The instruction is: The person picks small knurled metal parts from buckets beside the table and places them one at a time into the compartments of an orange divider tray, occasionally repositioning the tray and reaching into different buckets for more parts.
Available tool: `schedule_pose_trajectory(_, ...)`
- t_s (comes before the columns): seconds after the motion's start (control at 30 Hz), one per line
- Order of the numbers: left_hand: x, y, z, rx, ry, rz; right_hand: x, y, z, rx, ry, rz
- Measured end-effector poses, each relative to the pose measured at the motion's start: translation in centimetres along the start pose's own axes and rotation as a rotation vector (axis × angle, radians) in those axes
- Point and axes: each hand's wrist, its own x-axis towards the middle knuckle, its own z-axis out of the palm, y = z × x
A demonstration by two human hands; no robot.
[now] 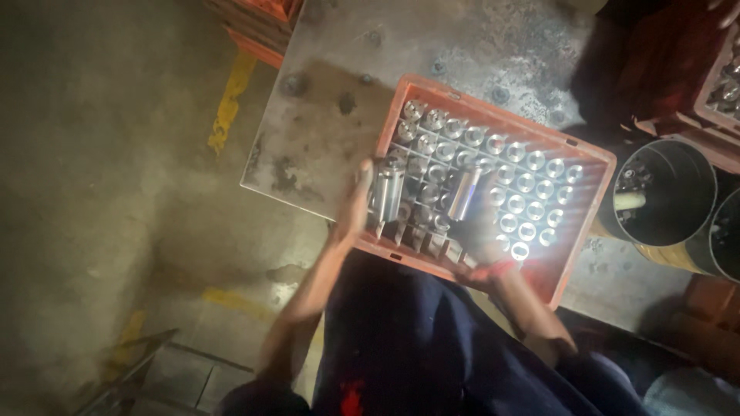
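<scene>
I see the grey metal worktop [462, 46], stained and bolted, carrying an orange crate [586, 223] that fills most of its near side. The crate's grid is packed with upright shiny metal cylinders [526, 182]. To the right stand two dark round bins [678, 192], close beside the crate, with another loaded crate [721, 85] behind them. More orange crates [258, 23] are stacked beyond the worktop. My left hand [356, 206] is clasped around one metal cylinder [389, 192] at the crate's near-left corner; my right hand [482, 231] grips a second cylinder [465, 192], tilted above the rows.
</scene>
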Motion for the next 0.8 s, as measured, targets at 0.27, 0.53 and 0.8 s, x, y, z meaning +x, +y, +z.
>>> schedule_pose_trajectory(0.27, -4.0, -2.8, 3.7, 0.400, 0.042, 0.297, -1.4, 5.2, 3.1, -1.108, -0.093, -0.673)
schedule_pose_trajectory(0.53, -4.4, -3.6, 3.4, 0.521, 0.112, 0.313, -2.5, 4.4, 3.4, -1.004, -0.001, -0.593)
schedule_pose_trajectory(0.8, -3.5, -4.1, 2.9, 0.930, -0.038, 0.313, -1.4, 2.0, 5.2, -1.052, -0.322, -0.561)
